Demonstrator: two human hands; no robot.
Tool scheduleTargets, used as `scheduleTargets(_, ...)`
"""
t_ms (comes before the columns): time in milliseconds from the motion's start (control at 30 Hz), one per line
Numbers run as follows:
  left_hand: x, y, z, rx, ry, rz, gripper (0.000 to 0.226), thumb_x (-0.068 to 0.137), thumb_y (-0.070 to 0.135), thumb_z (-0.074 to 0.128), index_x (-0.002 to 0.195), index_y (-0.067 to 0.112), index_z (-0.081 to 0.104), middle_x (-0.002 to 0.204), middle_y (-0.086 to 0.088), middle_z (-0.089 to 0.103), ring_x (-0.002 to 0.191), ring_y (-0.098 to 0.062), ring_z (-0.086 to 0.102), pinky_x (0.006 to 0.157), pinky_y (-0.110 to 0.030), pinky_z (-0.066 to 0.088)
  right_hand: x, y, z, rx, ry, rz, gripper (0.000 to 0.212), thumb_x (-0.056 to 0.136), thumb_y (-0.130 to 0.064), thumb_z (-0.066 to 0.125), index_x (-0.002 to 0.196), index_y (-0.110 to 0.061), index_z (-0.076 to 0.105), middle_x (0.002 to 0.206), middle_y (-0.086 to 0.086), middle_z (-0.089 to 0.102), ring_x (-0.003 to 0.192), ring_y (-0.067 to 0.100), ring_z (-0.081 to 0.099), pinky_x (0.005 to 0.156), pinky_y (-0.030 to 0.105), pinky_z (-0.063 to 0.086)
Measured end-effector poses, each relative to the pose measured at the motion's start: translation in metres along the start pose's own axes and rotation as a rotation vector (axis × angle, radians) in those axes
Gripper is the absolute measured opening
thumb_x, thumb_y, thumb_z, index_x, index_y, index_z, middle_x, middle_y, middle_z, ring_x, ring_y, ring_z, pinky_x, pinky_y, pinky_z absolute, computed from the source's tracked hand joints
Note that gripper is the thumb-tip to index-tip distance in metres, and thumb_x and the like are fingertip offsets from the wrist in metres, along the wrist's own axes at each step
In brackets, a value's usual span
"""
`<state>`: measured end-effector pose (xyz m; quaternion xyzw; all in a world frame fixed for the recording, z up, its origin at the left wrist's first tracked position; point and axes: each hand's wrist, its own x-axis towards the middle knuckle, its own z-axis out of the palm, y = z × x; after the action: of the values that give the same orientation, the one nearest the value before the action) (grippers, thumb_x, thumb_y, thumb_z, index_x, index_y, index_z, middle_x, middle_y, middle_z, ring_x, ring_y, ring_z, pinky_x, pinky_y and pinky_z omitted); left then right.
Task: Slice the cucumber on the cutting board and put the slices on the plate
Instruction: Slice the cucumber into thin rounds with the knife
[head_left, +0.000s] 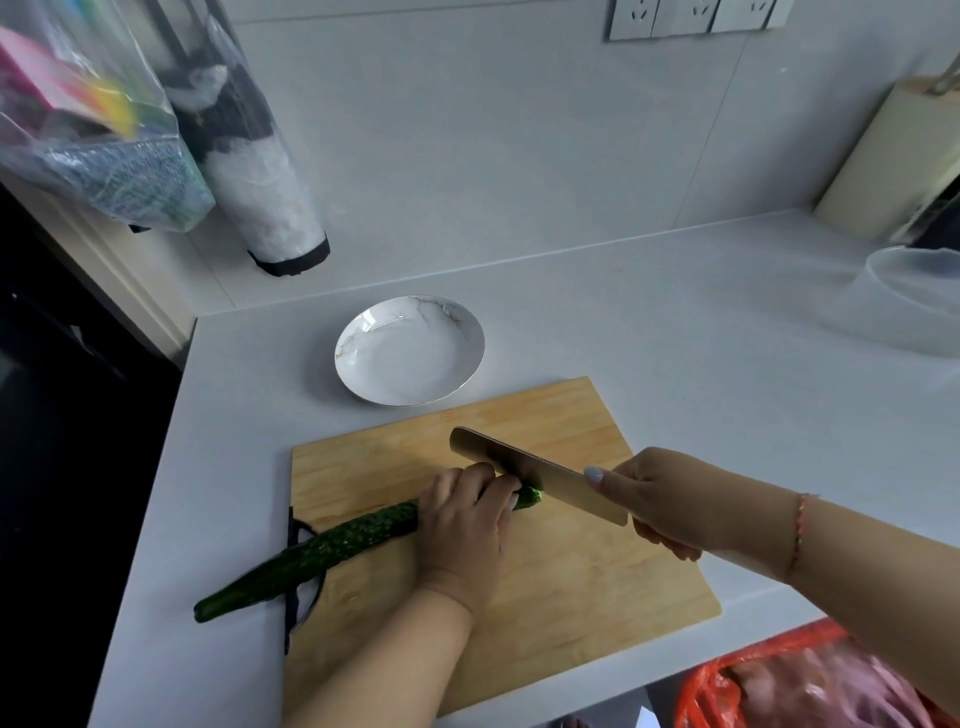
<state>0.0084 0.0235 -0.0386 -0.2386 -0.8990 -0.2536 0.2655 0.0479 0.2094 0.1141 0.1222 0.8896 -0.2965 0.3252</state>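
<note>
Head view, with everything placed against the wooden cutting board (519, 571) lying on a pale countertop (675, 322).

On the board, reaching diagonally across its left half and sticking out past the left edge onto the countertop: a long dark green cucumber (332, 545). Left hand (462, 525) on the cucumber near its right end, fingers curled over it and clenched around it, only a short green tip showing beyond the fingertips. Right hand (660, 499) over the board's right side, wrapped tight around the handle of a knife (540, 475), forefinger laid along the blade's back. Blade angled across the board's middle, its edge against the cucumber tip just beside the left fingers.

Just beyond the board's far edge, apart from it: a white marbled plate (410, 351), holding no slices. Far off past the board's right corner: a clear bowl (919, 296). Below the board's near right corner: a red plastic bag (779, 686).
</note>
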Motion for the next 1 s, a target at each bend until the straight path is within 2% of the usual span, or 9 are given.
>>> scheduleTargets(200,0.000,0.002,-0.003,-0.015,-0.018,-0.029,0.015,0.084,0.026,0.056,0.090,0.026,0.069,0.091,0.007,0.062,0.083,-0.018,0.045,0.070,-0.031,0.038,0.009,-0.002,0.003,0.004,-0.025,-0.004,0.058,0.095,-0.056,0.029,0.104,-0.008,0.062,0.054,0.000,0.053,0.038,0.012,0.047,0.070,0.032,0.057)
scheduleTargets(333,0.000,0.002,-0.003,-0.031,-0.041,-0.052,0.015,0.084,0.026,0.056,0.092,0.027,0.069,0.091,0.009,0.061,0.084,-0.019,0.048,0.072,-0.031,0.037,0.021,-0.002,0.010,0.015,-0.023,-0.011,0.057,0.095,-0.056,0.030,0.089,-0.008,0.060,0.051,-0.001,0.051,0.036,0.012,0.046,0.067,0.032,0.056)
scheduleTargets(400,0.000,0.002,-0.003,-0.043,-0.041,-0.051,0.015,0.084,0.025,0.056,0.092,0.026,0.069,0.092,0.008,0.062,0.085,-0.019,0.048,0.073,-0.030,0.035,0.026,-0.001,0.015,0.044,-0.006,-0.020,0.053,0.095,-0.057,0.032,0.077,-0.011,0.053,0.049,-0.002,0.050,0.033,0.012,0.045,0.061,0.030,0.053)
scheduleTargets(467,0.000,0.002,-0.004,-0.046,-0.041,-0.043,0.015,0.084,0.025,0.056,0.092,0.025,0.069,0.093,0.008,0.062,0.086,-0.019,0.048,0.074,-0.029,0.035,0.029,0.001,0.019,0.079,0.012,-0.018,0.051,0.094,-0.058,0.034,0.075,-0.013,0.049,0.050,-0.001,0.049,0.034,0.013,0.044,0.055,0.026,0.049)
scheduleTargets(633,0.000,0.000,-0.002,-0.043,-0.041,-0.037,0.012,0.082,0.023,0.060,0.092,0.025,0.068,0.092,0.008,0.061,0.085,-0.019,0.048,0.075,-0.030,0.035,0.024,0.003,0.020,0.093,0.001,-0.003,0.063,0.093,-0.059,0.032,0.092,-0.002,0.059,0.052,0.000,0.054,0.039,0.015,0.047,0.055,0.024,0.049)
scheduleTargets(700,0.000,0.000,-0.003,-0.046,-0.034,-0.039,0.014,0.083,0.024,0.057,0.091,0.025,0.069,0.091,0.007,0.061,0.083,-0.019,0.047,0.074,-0.029,0.035,0.017,0.002,0.015,0.080,-0.006,-0.007,0.062,0.094,-0.058,0.030,0.102,-0.006,0.062,0.053,0.000,0.053,0.039,0.014,0.047,0.055,0.025,0.049)
scheduleTargets(1000,0.001,-0.002,-0.002,-0.072,-0.029,-0.027,0.010,0.084,0.025,0.057,0.090,0.026,0.065,0.091,0.005,0.063,0.082,-0.020,0.048,0.071,-0.035,0.044,-0.005,0.005,0.007,0.045,-0.009,0.003,0.061,0.093,-0.058,0.029,0.104,-0.009,0.063,0.050,-0.002,0.050,0.035,0.009,0.046,0.056,0.021,0.047)
